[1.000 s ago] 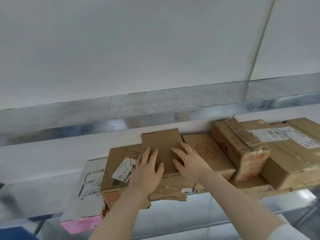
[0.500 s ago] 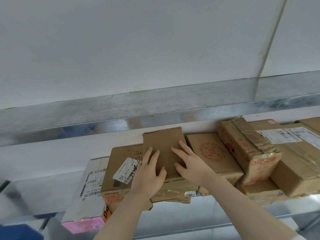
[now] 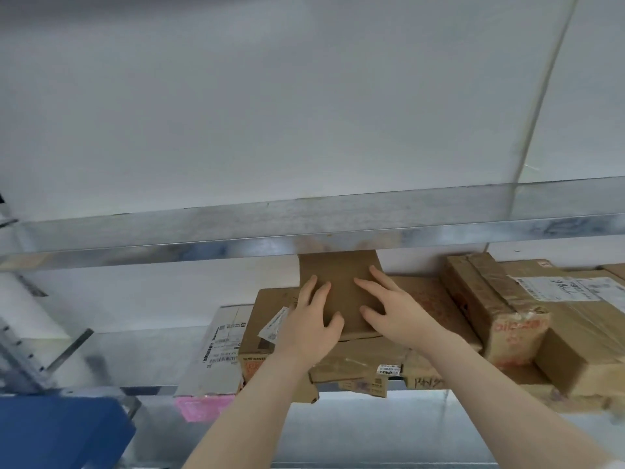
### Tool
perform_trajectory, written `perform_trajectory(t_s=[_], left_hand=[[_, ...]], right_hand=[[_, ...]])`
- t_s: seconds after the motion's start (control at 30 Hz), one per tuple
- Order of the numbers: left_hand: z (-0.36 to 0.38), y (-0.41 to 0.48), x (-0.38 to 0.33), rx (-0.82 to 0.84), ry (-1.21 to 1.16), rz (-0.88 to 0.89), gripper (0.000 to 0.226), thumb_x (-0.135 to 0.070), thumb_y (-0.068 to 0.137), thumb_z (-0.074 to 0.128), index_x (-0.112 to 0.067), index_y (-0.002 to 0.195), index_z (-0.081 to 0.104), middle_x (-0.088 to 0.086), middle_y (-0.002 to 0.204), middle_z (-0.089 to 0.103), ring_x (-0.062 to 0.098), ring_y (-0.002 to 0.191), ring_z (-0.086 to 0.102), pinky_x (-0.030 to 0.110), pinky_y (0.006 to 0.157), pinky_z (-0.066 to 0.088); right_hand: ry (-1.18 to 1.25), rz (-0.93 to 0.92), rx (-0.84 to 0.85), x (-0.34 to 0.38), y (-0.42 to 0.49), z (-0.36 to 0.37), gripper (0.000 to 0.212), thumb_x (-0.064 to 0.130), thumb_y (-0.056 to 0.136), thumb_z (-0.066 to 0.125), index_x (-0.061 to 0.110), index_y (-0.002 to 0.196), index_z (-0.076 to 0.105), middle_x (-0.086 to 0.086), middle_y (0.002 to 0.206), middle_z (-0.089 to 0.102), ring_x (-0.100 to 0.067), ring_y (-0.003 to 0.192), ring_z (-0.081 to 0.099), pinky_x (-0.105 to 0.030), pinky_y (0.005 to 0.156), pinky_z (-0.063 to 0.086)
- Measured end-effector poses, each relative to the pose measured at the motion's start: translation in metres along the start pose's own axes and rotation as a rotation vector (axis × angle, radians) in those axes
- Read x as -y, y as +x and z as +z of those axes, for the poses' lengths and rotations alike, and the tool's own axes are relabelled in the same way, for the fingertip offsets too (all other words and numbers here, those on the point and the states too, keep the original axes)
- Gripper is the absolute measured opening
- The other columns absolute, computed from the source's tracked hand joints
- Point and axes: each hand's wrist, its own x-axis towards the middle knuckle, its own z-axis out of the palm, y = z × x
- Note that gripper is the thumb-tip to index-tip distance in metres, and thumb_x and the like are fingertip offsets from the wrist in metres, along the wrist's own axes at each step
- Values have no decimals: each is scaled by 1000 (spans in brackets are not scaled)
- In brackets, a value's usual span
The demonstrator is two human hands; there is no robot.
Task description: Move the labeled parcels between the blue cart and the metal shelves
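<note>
Here, line by line:
Small parcel [image 3: 340, 292]: a plain brown cardboard box, lying on top of a wider carton [image 3: 270, 319] on the metal shelf [image 3: 142, 353]; its far end reaches up under the front rail of the shelf above [image 3: 236, 238].
Left hand [image 3: 309, 328]: open and flat, fingers spread, palm pressed on the small parcel's left near edge and the carton beneath.
Right hand [image 3: 394, 314]: open too, fingers splayed over the small parcel's right side, thumb near its front edge; neither hand is closed around anything.
Wider carton: carries a white label [image 3: 274, 323] peeling at its left, just beside the left hand.
White mailer [image 3: 221, 346]: flat, left of the carton, barcode label facing up.
Taped boxes [image 3: 500, 309]: stacked to the right, one with a white shipping label.
Blue cart [image 3: 57, 431]: at the lower left corner, below the shelf.
</note>
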Motion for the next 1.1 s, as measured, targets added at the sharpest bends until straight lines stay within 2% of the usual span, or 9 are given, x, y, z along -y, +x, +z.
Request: perform_trajectory(t_s=[0.03, 0.1, 0.2, 0.33, 0.47, 0.7, 0.9, 1.1], left_hand=[[-4, -4, -1, -14, 4, 0, 62, -50, 89, 40, -37, 146, 21, -20, 156, 4, 26, 135, 31, 41, 106, 34], [-11, -12, -2, -27, -5, 2, 62, -51, 89, 39, -36, 146, 22, -18, 157, 4, 23, 135, 32, 41, 109, 31], [-23, -23, 1, -27, -6, -24, 63, -51, 87, 38, -36, 146, 23, -17, 157, 5, 26, 137, 29, 44, 109, 31], [-45, -43, 16, -61, 24, -87, 65, -52, 86, 38, -35, 147, 23, -17, 158, 5, 27, 139, 28, 43, 109, 32], [-78, -75, 48, -87, 91, -189, 67, -53, 86, 36, -35, 148, 20, -15, 159, 4, 26, 136, 31, 41, 109, 32], [-167, -183, 144, -276, 160, -445, 64, -50, 88, 37, -32, 148, 21, -14, 159, 5, 25, 128, 41, 41, 98, 44], [-231, -302, 235, -427, 178, -706, 63, -49, 88, 38, -36, 147, 21, -16, 159, 3, 30, 129, 36, 39, 99, 40], [-286, -387, 312, -525, 216, -852, 63, -50, 88, 39, -36, 147, 22, -16, 158, 2, 32, 131, 34, 40, 99, 39]], right_hand=[[-5, -7, 3, 5, -1, -2, 56, 38, 90, 53, 41, 142, 34, 12, 159, 7, -8, 115, 49, -19, 88, 38], [-20, -26, 12, 14, -3, -6, 56, 39, 90, 54, 42, 142, 34, 13, 159, 7, -10, 123, 45, -19, 90, 36], [-45, -49, 39, 28, -4, -7, 57, 40, 90, 54, 42, 143, 33, 12, 159, 7, -14, 135, 34, -20, 96, 33], [-27, -100, 81, 55, -2, 8, 56, 39, 90, 54, 40, 143, 35, 10, 159, 9, -17, 141, 25, -27, 106, 30], [-10, -175, 143, 96, 7, 42, 55, 38, 91, 53, 40, 143, 36, 12, 159, 9, -16, 139, 29, -23, 101, 30], [45, -434, 340, 230, 26, 157, 54, 39, 91, 52, 42, 142, 34, 13, 159, 10, -15, 140, 27, -27, 107, 28], [98, -667, 522, 364, 14, 285, 56, 42, 90, 53, 40, 143, 33, 10, 159, 8, -14, 143, 20, -27, 108, 23], [178, -811, 612, 472, -5, 382, 57, 44, 89, 53, 44, 142, 32, 14, 159, 6, -13, 142, 22, -28, 105, 28]])
